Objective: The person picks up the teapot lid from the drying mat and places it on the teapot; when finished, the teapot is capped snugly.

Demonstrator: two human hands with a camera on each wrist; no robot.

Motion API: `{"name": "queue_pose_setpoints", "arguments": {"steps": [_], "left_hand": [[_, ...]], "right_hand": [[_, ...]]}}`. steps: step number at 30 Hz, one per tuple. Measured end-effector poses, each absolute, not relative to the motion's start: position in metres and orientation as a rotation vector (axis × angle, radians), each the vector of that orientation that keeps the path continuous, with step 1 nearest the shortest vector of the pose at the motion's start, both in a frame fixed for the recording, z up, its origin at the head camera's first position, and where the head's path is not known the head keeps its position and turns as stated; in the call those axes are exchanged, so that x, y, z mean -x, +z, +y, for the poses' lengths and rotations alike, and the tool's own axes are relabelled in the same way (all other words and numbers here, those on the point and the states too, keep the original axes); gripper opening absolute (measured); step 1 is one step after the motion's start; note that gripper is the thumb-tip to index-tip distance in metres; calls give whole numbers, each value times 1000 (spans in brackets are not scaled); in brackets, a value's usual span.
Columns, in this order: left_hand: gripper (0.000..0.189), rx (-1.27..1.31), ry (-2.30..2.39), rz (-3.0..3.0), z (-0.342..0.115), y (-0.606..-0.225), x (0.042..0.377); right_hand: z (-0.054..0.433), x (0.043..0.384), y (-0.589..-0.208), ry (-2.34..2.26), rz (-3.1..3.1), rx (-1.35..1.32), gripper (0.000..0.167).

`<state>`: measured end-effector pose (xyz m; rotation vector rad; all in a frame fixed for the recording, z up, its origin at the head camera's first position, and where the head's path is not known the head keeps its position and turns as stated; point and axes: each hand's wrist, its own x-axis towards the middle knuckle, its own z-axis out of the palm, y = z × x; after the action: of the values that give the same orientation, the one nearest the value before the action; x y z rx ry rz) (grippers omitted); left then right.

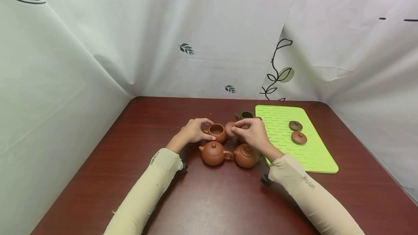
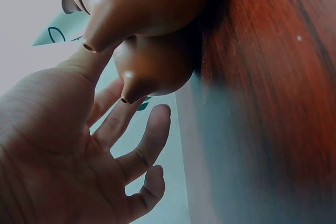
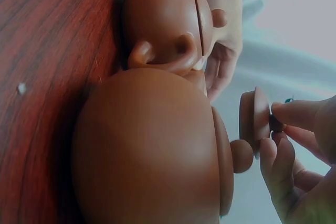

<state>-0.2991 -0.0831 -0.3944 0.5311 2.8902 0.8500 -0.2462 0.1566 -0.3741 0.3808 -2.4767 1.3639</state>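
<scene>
My left hand (image 1: pixel 192 130) holds an open reddish-brown clay teapot (image 1: pixel 220 139) at its spout side, thumb and forefinger on either side of it. The other left fingers are spread in the left wrist view. Just right of that teapot, my right hand (image 1: pixel 256 133) pinches a matching teapot lid (image 1: pixel 230 129) by its knob. In the right wrist view the lid (image 3: pixel 254 119) is tilted on edge, apart from any pot. Nearer me stand two lidded clay teapots, one on the left (image 1: pixel 213 155) and one on the right (image 1: pixel 246 157). The right hand partly hides a dark open teapot (image 1: pixel 242 116) behind it.
On the right lies a lime-green ridged mat (image 1: pixel 277 137). A dark lid (image 1: pixel 295 125) and a reddish lid (image 1: pixel 299 137) rest on it. The dark red wooden table (image 1: pixel 209 206) is bounded by white patterned curtains (image 1: pixel 209 64) at the back and sides.
</scene>
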Motion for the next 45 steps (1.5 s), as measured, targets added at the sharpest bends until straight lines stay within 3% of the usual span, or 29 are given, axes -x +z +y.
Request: {"name": "queue_pose_setpoints", "arguments": {"steps": [45], "left_hand": [[61, -546, 861, 2887, -83, -396, 301]], "right_hand": [[135, 257, -374, 1271, -2583, -392, 10]]}}
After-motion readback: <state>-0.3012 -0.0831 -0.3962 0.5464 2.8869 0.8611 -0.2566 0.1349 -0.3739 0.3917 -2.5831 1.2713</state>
